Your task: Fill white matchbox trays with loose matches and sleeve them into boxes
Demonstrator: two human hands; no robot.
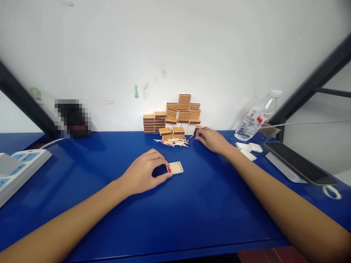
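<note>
We log the left hand (148, 171) gripping a match-filled tray (182, 167) on the worktop (208, 212). Right hand (210, 138) beside loose matches (174, 141); grip state, we cannot tell.

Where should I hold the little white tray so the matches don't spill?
Pinch the tray by its two long walls, from the left, where the left hand is. It lies flat and open-topped, so gripping sides and keeping level should keep the matches in.
</note>
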